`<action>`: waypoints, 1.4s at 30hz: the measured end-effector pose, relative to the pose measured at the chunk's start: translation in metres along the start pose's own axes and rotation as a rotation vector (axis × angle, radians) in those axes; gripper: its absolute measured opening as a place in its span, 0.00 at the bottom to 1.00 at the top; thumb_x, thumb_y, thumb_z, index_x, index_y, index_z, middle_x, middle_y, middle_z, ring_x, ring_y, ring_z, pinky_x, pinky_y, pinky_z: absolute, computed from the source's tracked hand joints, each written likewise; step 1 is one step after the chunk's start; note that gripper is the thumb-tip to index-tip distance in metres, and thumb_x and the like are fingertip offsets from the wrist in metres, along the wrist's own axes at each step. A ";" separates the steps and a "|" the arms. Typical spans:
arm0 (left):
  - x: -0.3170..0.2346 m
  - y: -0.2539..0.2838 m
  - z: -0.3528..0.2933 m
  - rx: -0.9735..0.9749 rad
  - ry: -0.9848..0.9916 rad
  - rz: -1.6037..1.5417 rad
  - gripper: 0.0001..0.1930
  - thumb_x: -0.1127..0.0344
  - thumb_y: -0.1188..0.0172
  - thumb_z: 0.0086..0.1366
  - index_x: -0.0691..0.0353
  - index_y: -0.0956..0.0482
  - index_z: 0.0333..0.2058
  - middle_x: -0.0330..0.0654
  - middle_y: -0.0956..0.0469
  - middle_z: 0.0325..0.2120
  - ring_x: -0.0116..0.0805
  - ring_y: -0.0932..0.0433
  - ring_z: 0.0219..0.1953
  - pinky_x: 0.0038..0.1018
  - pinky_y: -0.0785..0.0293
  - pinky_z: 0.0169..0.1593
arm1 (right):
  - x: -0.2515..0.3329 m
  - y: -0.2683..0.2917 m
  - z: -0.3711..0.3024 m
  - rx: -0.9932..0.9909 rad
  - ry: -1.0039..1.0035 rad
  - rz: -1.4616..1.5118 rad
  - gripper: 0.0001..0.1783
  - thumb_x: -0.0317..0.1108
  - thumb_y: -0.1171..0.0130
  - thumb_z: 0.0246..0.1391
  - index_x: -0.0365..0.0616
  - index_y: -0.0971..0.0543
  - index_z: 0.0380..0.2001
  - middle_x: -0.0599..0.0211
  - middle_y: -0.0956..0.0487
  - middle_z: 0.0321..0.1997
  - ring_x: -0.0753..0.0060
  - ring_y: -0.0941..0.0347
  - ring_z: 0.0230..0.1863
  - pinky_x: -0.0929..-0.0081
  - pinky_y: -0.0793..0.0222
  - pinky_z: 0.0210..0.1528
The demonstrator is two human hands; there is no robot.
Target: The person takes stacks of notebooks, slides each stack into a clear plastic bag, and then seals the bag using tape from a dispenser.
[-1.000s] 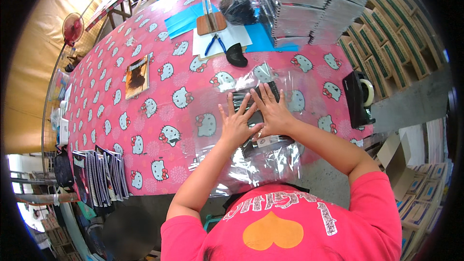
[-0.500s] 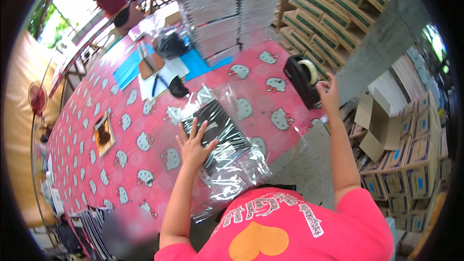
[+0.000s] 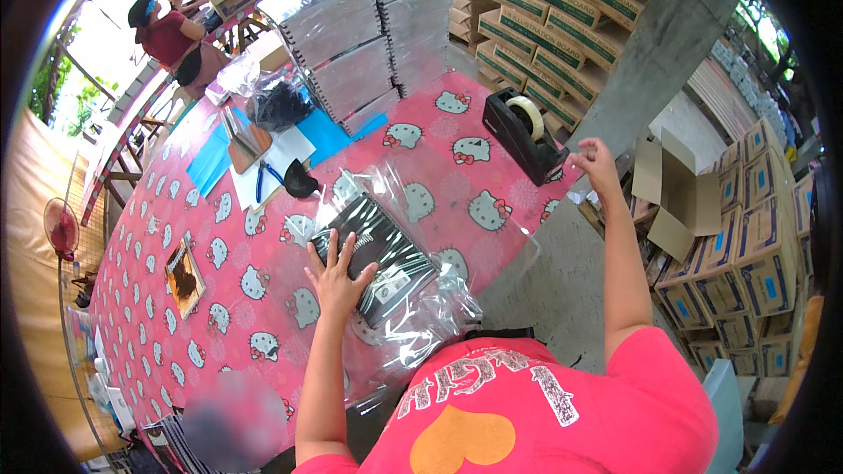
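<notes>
My left hand (image 3: 338, 279) lies with fingers spread on a black book (image 3: 386, 246) inside a clear plastic sleeve (image 3: 430, 312). The sleeve's loose, shiny edges extend past the book, toward my body and on the far side. My right hand (image 3: 597, 168) is raised just right of a black tape dispenser (image 3: 518, 136) that carries a pale roll of tape (image 3: 527, 116). Thumb and fingers are pinched together there; whatever is between them is too small to make out.
Pink patterned cloth (image 3: 290, 298) covers the table. Stacked spiral-bound books (image 3: 342, 44) stand at the back, near blue-handled pliers (image 3: 268, 177) on paper. A small picture-covered booklet (image 3: 184, 279) lies left. Cartons (image 3: 746, 254) and an open box (image 3: 676, 184) stand right. Other people sit far left.
My right hand has moved right, away from the dispenser's near end. The left hand stays on the sleeved book. The whole view has shifted slightly.
</notes>
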State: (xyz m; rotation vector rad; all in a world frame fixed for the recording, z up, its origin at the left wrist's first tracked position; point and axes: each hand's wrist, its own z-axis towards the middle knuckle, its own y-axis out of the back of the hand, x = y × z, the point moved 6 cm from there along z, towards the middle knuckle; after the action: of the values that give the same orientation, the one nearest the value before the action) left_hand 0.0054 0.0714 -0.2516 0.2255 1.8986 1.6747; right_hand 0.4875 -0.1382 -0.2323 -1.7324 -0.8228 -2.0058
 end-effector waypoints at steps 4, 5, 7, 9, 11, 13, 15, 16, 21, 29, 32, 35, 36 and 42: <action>-0.003 -0.001 0.000 0.014 -0.012 -0.035 0.37 0.38 0.41 0.49 0.35 0.39 0.59 0.29 0.53 0.65 0.52 0.68 0.67 0.67 0.63 0.57 | -0.083 0.001 -0.010 0.100 -0.457 0.314 0.17 0.26 0.38 0.44 0.42 0.31 0.39 0.67 0.23 0.26 0.81 0.29 0.25 0.82 0.35 0.25; -0.002 0.000 -0.001 0.028 0.007 -0.026 0.37 0.37 0.42 0.50 0.35 0.39 0.59 0.29 0.53 0.65 0.52 0.68 0.67 0.67 0.62 0.57 | -0.083 -0.023 -0.016 0.161 -0.517 0.318 0.17 0.27 0.38 0.45 0.43 0.31 0.38 0.68 0.24 0.25 0.81 0.30 0.24 0.82 0.36 0.24; 0.002 0.003 0.000 0.042 0.050 -0.018 0.37 0.36 0.42 0.48 0.34 0.38 0.58 0.29 0.53 0.65 0.51 0.68 0.67 0.69 0.61 0.57 | -0.054 -0.094 -0.046 0.305 -0.628 0.328 0.16 0.28 0.38 0.45 0.44 0.30 0.38 0.70 0.25 0.24 0.83 0.31 0.23 0.83 0.39 0.21; -0.001 0.004 0.006 0.060 0.066 -0.062 0.38 0.37 0.39 0.46 0.33 0.37 0.57 0.30 0.51 0.64 0.52 0.68 0.67 0.71 0.59 0.54 | -0.006 -0.160 -0.066 0.595 -0.459 0.411 0.15 0.29 0.37 0.45 0.44 0.30 0.36 0.71 0.25 0.24 0.81 0.29 0.24 0.84 0.40 0.21; 0.004 0.006 0.005 0.071 0.087 -0.077 0.38 0.38 0.37 0.43 0.32 0.36 0.56 0.32 0.50 0.63 0.55 0.67 0.66 0.73 0.57 0.53 | 0.061 -0.240 -0.099 0.732 -0.370 0.375 0.12 0.32 0.37 0.46 0.45 0.31 0.31 0.70 0.24 0.26 0.83 0.30 0.25 0.87 0.43 0.21; 0.001 0.010 0.007 0.095 0.099 -0.088 0.38 0.39 0.36 0.43 0.32 0.36 0.55 0.30 0.50 0.62 0.54 0.70 0.66 0.73 0.57 0.53 | 0.090 -0.301 -0.111 0.956 -0.204 0.013 0.15 0.36 0.35 0.44 0.44 0.30 0.30 0.70 0.23 0.27 0.83 0.27 0.30 0.84 0.39 0.24; 0.002 0.008 0.007 0.086 0.089 -0.105 0.38 0.39 0.36 0.42 0.32 0.36 0.55 0.30 0.50 0.62 0.53 0.69 0.66 0.75 0.58 0.53 | 0.091 -0.353 -0.122 1.044 -0.120 -0.026 0.22 0.44 0.33 0.40 0.42 0.28 0.33 0.63 0.21 0.29 0.72 0.24 0.34 0.76 0.32 0.29; 0.003 0.007 0.007 0.088 0.091 -0.115 0.38 0.38 0.36 0.42 0.32 0.36 0.55 0.30 0.50 0.62 0.53 0.69 0.66 0.75 0.59 0.53 | 0.085 -0.368 -0.124 0.979 0.040 -0.363 0.25 0.47 0.32 0.39 0.41 0.27 0.33 0.60 0.21 0.29 0.68 0.23 0.35 0.72 0.31 0.32; 0.003 0.010 0.007 0.080 0.070 -0.087 0.39 0.36 0.36 0.41 0.33 0.36 0.55 0.29 0.49 0.62 0.53 0.66 0.66 0.74 0.62 0.54 | 0.084 -0.358 -0.116 0.926 0.280 -1.167 0.36 0.60 0.31 0.28 0.38 0.21 0.31 0.51 0.21 0.33 0.53 0.24 0.38 0.62 0.29 0.39; 0.019 -0.004 -0.025 -0.620 0.346 -0.443 0.51 0.44 0.34 0.46 0.68 0.50 0.60 0.58 0.50 0.60 0.53 0.54 0.64 0.44 0.57 0.63 | 0.009 -0.275 -0.113 0.779 -0.018 -0.356 0.26 0.48 0.35 0.43 0.36 0.25 0.38 0.56 0.22 0.29 0.64 0.25 0.33 0.70 0.31 0.35; 0.009 -0.052 -0.075 -0.460 0.512 -0.955 0.47 0.54 0.34 0.51 0.72 0.52 0.61 0.58 0.46 0.59 0.50 0.45 0.61 0.32 0.52 0.63 | -0.020 -0.271 -0.152 0.787 0.011 -0.131 0.25 0.45 0.44 0.51 0.33 0.27 0.45 0.46 0.22 0.33 0.50 0.24 0.36 0.63 0.31 0.39; -0.005 -0.059 -0.105 -0.408 0.572 -1.110 0.39 0.55 0.42 0.60 0.68 0.51 0.62 0.52 0.41 0.58 0.39 0.39 0.58 0.29 0.46 0.60 | 0.010 -0.271 -0.172 0.716 0.105 -0.509 0.24 0.44 0.49 0.54 0.34 0.27 0.46 0.42 0.23 0.34 0.44 0.26 0.38 0.59 0.32 0.41; -0.006 -0.060 -0.107 -0.431 0.616 -1.258 0.36 0.56 0.45 0.62 0.67 0.49 0.62 0.52 0.41 0.58 0.38 0.39 0.58 0.28 0.46 0.60 | 0.012 -0.269 -0.172 0.728 0.113 -0.507 0.23 0.44 0.50 0.55 0.34 0.27 0.45 0.41 0.24 0.35 0.43 0.27 0.39 0.58 0.32 0.41; 0.001 -0.061 -0.107 -0.530 0.656 -1.328 0.26 0.61 0.51 0.66 0.66 0.41 0.59 0.45 0.34 0.55 0.32 0.35 0.54 0.25 0.42 0.57 | -0.004 -0.267 -0.162 0.771 0.098 -0.282 0.23 0.43 0.47 0.53 0.36 0.26 0.45 0.44 0.23 0.36 0.47 0.25 0.38 0.60 0.31 0.41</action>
State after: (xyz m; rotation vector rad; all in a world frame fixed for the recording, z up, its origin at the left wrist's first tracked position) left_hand -0.0371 -0.0308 -0.3059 -1.5797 1.2475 1.1743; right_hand 0.1990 -0.0380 -0.2998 -1.1071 -1.6051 -1.5714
